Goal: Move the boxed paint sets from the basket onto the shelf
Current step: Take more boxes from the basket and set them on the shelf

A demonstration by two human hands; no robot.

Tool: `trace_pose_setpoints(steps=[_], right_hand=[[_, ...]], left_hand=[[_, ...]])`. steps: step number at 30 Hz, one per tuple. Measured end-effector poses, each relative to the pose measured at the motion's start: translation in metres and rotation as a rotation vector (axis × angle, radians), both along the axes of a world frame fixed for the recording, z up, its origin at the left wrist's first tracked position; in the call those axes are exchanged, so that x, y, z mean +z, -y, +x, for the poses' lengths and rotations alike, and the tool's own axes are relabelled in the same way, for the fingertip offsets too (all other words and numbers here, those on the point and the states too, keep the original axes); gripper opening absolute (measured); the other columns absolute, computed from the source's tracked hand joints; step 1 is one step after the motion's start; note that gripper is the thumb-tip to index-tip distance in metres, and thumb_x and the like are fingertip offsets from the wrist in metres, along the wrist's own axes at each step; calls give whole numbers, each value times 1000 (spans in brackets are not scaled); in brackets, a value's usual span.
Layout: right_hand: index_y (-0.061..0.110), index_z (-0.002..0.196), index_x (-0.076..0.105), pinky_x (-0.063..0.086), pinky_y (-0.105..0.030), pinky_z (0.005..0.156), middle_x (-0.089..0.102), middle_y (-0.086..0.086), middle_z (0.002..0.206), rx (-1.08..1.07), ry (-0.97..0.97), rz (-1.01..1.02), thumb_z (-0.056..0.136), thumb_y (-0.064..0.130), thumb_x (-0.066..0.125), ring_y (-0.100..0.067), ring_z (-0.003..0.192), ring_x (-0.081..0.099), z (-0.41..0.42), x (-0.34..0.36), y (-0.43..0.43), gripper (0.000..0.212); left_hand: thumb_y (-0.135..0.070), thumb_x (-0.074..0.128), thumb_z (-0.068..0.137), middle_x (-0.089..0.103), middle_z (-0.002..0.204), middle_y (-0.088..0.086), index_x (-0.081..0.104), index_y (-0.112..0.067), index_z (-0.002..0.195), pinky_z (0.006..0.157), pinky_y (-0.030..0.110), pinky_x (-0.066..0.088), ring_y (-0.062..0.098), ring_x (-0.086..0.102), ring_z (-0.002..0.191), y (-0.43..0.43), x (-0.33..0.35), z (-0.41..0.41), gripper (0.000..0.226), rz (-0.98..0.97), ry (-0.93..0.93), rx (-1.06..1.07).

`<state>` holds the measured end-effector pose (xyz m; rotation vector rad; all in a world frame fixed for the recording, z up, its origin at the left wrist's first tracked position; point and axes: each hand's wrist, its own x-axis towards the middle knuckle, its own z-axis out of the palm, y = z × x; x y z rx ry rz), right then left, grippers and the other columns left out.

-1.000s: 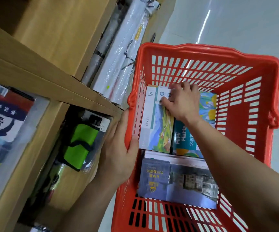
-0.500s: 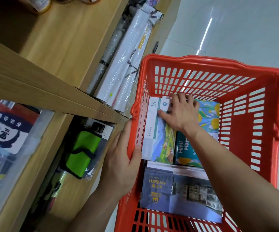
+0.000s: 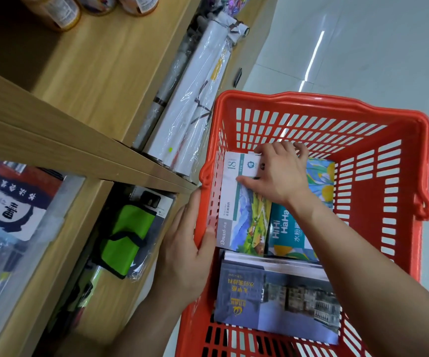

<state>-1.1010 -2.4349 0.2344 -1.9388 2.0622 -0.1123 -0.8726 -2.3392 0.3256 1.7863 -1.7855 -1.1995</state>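
The white box (image 3: pixel 236 202) in the basket (image 3: pixel 401 202) carries "18" at its far end and "Dmast" at its near end. The teal box (image 3: pixel 285 233) beside it reads "HiHi HaHa" with Chinese characters. The grey-blue box (image 3: pixel 272 297) and the white pack (image 3: pixel 10 210) on the shelf (image 3: pixel 53 140) bear Chinese characters.

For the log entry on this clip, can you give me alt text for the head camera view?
A person's right hand grips the far end of a white boxed paint set inside a red basket, while the left hand steadies the basket's rim beside wooden shelves. Two more boxed sets lie in the basket.
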Motion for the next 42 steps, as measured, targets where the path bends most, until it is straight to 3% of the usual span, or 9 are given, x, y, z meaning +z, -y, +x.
trace_pose_setpoints(steps=[3, 7, 11, 18, 23, 28, 32, 36, 42], right_hand=[[25, 108, 68, 41, -44, 93, 67, -1, 105, 24, 145, 118, 65, 75, 74, -25, 102, 62, -5, 27, 2, 67], [32, 88, 64, 55, -35, 63, 67, 10, 86, -89, 587, 238, 62, 39, 95, -9, 76, 69, -5, 55, -24, 41], [30, 103, 63, 62, -30, 69, 70, 14, 97, -241, 775, 238, 70, 25, 95, -3, 77, 72, -2, 72, -49, 46], [34, 88, 72, 59, -23, 59, 76, 5, 85, -216, 1006, 93, 64, 18, 96, -6, 69, 72, -32, 153, -65, 37], [29, 91, 76, 57, -18, 62, 81, 10, 86, -229, 1196, 5, 64, 12, 93, -3, 73, 75, -61, 213, -64, 35], [27, 106, 73, 61, -25, 67, 81, -2, 99, -344, 1224, 62, 76, 18, 90, -16, 83, 79, -60, 201, -64, 36], [27, 141, 54, 59, -35, 88, 66, 2, 123, -538, 1053, 154, 89, 42, 77, -17, 105, 72, -60, 168, -70, 59], [17, 134, 59, 52, -34, 84, 68, -3, 120, -410, 790, 407, 101, 43, 59, -26, 110, 67, -46, 122, -100, 42], [10, 122, 66, 52, -40, 97, 73, -11, 120, -272, 573, 788, 95, 39, 69, -29, 110, 68, -20, 60, -167, 40]], left_hand=[[-32, 44, 97, 53, 134, -16, 22, -44, 155, 98, 30, 51, 6, 55, 123, 0, 0, 0, 63, -19, 31, 8], [-29, 48, 96, 53, 131, -15, 24, -43, 154, 97, 32, 50, 5, 55, 118, -2, 4, 0, 64, -16, 85, 37], [-34, 51, 94, 53, 132, -10, 29, -41, 151, 96, 41, 53, 11, 57, 117, -2, 11, -2, 62, 16, 110, 39], [-66, 65, 70, 45, 142, -5, 42, -24, 143, 105, 33, 31, 12, 34, 133, 6, 45, -16, 87, -173, 214, 7], [-65, 70, 66, 56, 128, -20, 53, -36, 116, 99, 22, 40, 3, 46, 123, 2, 77, -39, 61, -156, 66, -19], [-42, 85, 73, 63, 98, -46, 48, -52, 103, 68, 5, 50, -15, 65, 90, 5, 78, -44, 49, 71, -138, 52], [-62, 79, 66, 67, 91, -39, 49, -52, 102, 63, 7, 51, -14, 66, 86, 2, 88, -26, 48, 96, -122, 142], [-71, 74, 60, 66, 91, -40, 49, -61, 95, 63, 18, 50, -14, 66, 82, -11, 105, -2, 44, 107, -46, 248], [-72, 72, 58, 59, 93, -52, 46, -70, 95, 70, 28, 54, -19, 63, 84, -61, 119, 31, 45, 143, 33, 346]])
